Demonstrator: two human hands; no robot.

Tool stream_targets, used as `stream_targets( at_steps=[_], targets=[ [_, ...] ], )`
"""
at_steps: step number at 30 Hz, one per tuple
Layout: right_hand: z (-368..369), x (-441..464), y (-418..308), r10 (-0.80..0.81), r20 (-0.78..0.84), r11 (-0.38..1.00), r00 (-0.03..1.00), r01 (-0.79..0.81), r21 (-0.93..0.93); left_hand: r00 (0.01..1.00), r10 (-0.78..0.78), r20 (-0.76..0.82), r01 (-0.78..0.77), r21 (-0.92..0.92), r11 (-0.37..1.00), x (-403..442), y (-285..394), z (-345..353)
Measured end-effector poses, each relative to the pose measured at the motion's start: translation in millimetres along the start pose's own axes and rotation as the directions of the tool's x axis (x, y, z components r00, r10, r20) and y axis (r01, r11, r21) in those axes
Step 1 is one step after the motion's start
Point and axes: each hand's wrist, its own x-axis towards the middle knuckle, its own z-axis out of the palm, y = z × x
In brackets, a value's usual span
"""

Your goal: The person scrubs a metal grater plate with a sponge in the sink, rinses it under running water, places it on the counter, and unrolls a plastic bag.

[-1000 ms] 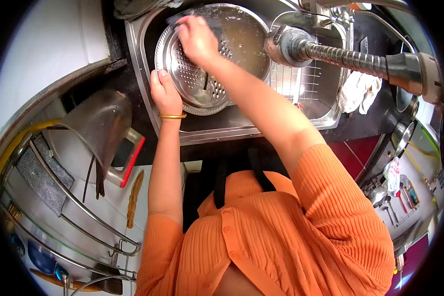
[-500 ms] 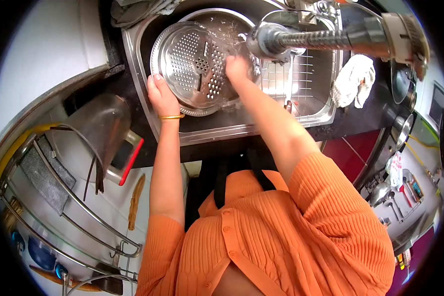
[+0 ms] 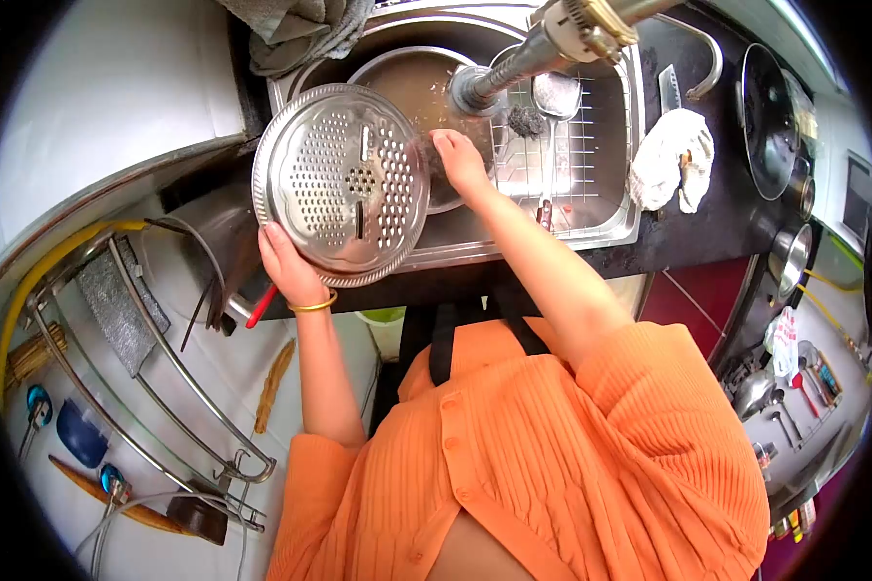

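Note:
A round metal grater plate (image 3: 334, 184) is tilted up over the front left of the sink. My left hand (image 3: 291, 266) grips its lower left rim, with the thumb showing on the holed face. My right hand (image 3: 462, 167) is beside the plate's right edge, fingers curled. Something dark and blurred shows at its fingertips, too unclear to name. Behind the plate, a metal basin (image 3: 388, 70) with cloudy water sits in the sink (image 3: 625, 208). Above it hangs the flexible faucet (image 3: 499, 82).
A wire rack (image 3: 583, 160) in the sink's right side holds a long-handled ladle (image 3: 557, 95) and a steel wool pad (image 3: 526, 121). Right of the sink lie a white cloth (image 3: 670, 160) and a knife (image 3: 669, 89). A grey towel (image 3: 310, 34) hangs at the back left.
My left hand has brought the grater plate toward me and leftward, out from under the faucet. My right hand has moved off its face to its right edge. The view has shifted.

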Motion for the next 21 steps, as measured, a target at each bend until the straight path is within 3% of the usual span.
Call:
stream_targets(
  at_steps=[1,2,5,6,13,17,21],
  targets=[
    [-7.3,-0.7,-7.5,0.069,0.162,0.944,0.984,-0.117,0.308,0.998,-0.062,0.001,0.061,-0.104,0.993,-4.4,5.5,-1.1],
    [-38.0,-23.3,-60.8,0.167,0.492,0.703,0.855,-0.453,0.548,0.994,-0.104,0.013,0.105,-0.151,0.983,-7.9,8.2,-3.0],
    [-53.8,-26.2,-51.9,0.210,0.459,0.688,0.863,-0.464,0.558,0.983,-0.172,0.069,0.185,-0.321,0.929,-14.4,7.4,-6.5],
    [-63.7,-28.9,-57.7,0.153,0.487,0.608,0.860,-0.470,0.640,0.980,-0.181,0.087,0.201,-0.359,0.912,-15.4,5.4,-6.1],
    [-120.1,-41.9,-87.8,-0.072,0.549,0.498,0.833,-0.447,0.743,0.957,-0.220,0.188,0.278,-0.389,0.878,-30.7,8.8,8.6],
    [-144.7,-46.7,-83.4,-0.133,0.605,0.531,0.785,-0.459,0.712,0.949,-0.203,0.241,0.284,-0.377,0.882,-40.5,10.0,11.9],
    [-155.4,-51.7,-72.5,-0.097,0.613,0.530,0.784,-0.481,0.699,0.936,-0.174,0.306,0.282,-0.357,0.891,-51.2,14.3,20.7]
  ],
)
